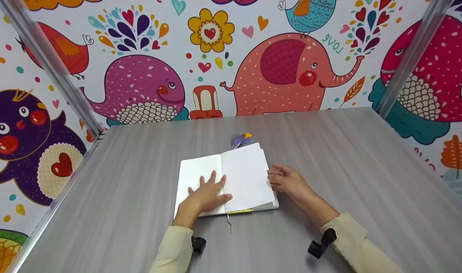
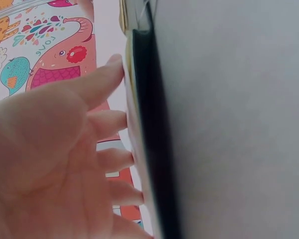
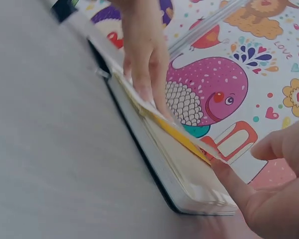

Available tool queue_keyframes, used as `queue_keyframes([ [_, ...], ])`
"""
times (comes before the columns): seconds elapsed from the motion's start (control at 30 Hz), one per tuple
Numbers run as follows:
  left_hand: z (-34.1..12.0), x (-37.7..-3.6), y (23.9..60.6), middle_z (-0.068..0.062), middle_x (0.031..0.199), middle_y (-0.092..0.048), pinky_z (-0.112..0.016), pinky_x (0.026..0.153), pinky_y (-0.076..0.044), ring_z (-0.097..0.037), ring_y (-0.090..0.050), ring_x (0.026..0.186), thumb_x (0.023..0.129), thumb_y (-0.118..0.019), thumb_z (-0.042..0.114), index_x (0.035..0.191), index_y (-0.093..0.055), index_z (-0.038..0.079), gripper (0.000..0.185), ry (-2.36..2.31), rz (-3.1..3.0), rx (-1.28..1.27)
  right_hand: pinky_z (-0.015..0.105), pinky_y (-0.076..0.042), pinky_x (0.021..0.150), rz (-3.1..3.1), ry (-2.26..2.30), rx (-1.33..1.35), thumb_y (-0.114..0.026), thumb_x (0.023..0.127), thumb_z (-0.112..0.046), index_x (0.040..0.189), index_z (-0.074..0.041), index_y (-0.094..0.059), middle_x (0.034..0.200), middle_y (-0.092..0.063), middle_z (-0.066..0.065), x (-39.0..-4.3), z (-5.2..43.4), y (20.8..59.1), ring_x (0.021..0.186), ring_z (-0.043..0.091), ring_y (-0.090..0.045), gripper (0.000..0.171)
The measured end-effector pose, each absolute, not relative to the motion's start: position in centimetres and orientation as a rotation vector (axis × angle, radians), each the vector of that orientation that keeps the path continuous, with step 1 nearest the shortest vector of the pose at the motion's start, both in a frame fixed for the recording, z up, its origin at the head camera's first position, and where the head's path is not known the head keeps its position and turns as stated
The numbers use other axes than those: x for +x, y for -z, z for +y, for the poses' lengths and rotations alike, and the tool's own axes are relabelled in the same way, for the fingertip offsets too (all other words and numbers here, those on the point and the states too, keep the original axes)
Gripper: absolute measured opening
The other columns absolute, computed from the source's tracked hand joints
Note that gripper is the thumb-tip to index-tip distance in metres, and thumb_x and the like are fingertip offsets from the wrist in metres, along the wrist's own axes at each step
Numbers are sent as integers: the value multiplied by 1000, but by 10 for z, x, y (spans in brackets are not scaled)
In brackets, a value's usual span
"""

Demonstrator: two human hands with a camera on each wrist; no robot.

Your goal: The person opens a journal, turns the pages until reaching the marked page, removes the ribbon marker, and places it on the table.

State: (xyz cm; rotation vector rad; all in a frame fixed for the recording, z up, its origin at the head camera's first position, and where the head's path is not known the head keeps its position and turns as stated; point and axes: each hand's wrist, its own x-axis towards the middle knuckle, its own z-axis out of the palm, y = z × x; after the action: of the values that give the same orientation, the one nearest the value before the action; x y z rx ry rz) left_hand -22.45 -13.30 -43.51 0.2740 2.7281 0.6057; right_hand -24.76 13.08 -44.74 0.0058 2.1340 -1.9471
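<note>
An open notebook (image 1: 200,167) with blank white pages and a dark cover lies on the table. My left hand (image 1: 206,195) rests on its left page with fingers spread, the thumb reaching over the centre fold. At the right edge, my right hand (image 1: 291,184) touches the slightly raised right page (image 1: 248,178) with its fingers. In the right wrist view a fingertip (image 3: 224,169) meets the page's edge, and the thumb stands apart from it. A thin yellow strip (image 3: 182,139) shows under that page; its kind I cannot tell. A ribbon bookmark (image 1: 229,223) hangs from the near edge.
A purple tuft with a yellow piece (image 1: 242,140) lies just beyond the notebook's far edge. Grey wood-grain table (image 1: 140,151) surrounds the notebook. Walls printed with cartoon animals (image 1: 284,76) stand behind and at the sides, with metal posts (image 1: 409,60) at the corners.
</note>
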Motion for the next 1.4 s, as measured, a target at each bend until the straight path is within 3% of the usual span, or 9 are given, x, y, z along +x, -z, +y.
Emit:
queue_keyframes([
  [0.1,-133,-224,435,-18,169,-11,-84,109,-8,-56,-8,151,100,-53,47,158,-32,16,70,-613,2725,275,28,-59,83,2104,1936,39,-64,94,-6,147,7,-42,131,-63,25,-247,131,450,98,15,-69,58],
  [0.23,-134,-224,434,-19,168,-13,-83,110,-9,-55,-9,151,100,-53,48,157,-34,15,68,-632,2717,292,24,-56,73,2113,1916,47,-68,90,-1,142,7,-49,103,-73,7,-245,129,453,85,9,-67,56],
  [0.4,-148,-223,430,-21,166,-19,-78,114,-12,-52,-13,152,101,-55,43,152,-43,12,62,-728,2685,346,25,-58,70,2110,1925,-7,-66,90,-1,141,8,-49,95,-72,-1,-242,124,449,79,8,-66,54],
  [0.6,-181,-220,428,-26,161,-30,-59,123,-20,-46,-22,152,102,-54,38,143,-55,3,53,-910,2624,469,27,-60,71,2158,1861,-165,-65,95,-7,145,5,-47,102,-72,4,-238,118,440,79,10,-68,54],
  [0.87,-216,-218,427,-26,149,-49,-58,115,-37,-45,-45,140,105,-50,35,143,-52,-3,53,-1127,2606,466,38,-63,78,2075,1908,-412,-57,103,-22,145,5,-47,121,-66,20,-231,105,431,95,17,-71,51],
  [1.0,-220,-218,423,-24,155,-42,-57,119,-31,-43,-38,146,106,-45,38,150,-43,-1,59,-1259,2592,342,42,-59,94,2150,1819,-545,-44,107,-36,145,3,-49,137,-60,23,-228,93,426,119,29,-64,54],
  [1.13,-219,-220,422,-22,163,-29,-56,125,-18,-40,-23,153,109,-37,39,155,-31,-1,61,-1373,2580,248,50,-40,116,2213,1660,-671,-35,109,-42,149,-1,-45,152,-50,19,-220,78,425,143,35,-45,58],
  [1.23,-219,-223,421,-21,166,-21,-53,127,-10,-36,-13,156,110,-29,39,158,-23,-1,62,-1450,2565,227,53,-29,122,2304,1520,-744,-38,108,-42,151,-7,-44,156,-45,13,-215,69,427,148,34,-38,56],
  [1.4,-223,-224,419,-20,168,-11,-51,128,-5,-34,-5,157,110,-18,43,160,-14,1,65,-1552,2547,237,57,-21,124,2469,1231,-877,-45,106,-41,154,-16,-42,160,-40,10,-212,55,433,153,36,-27,54],
])
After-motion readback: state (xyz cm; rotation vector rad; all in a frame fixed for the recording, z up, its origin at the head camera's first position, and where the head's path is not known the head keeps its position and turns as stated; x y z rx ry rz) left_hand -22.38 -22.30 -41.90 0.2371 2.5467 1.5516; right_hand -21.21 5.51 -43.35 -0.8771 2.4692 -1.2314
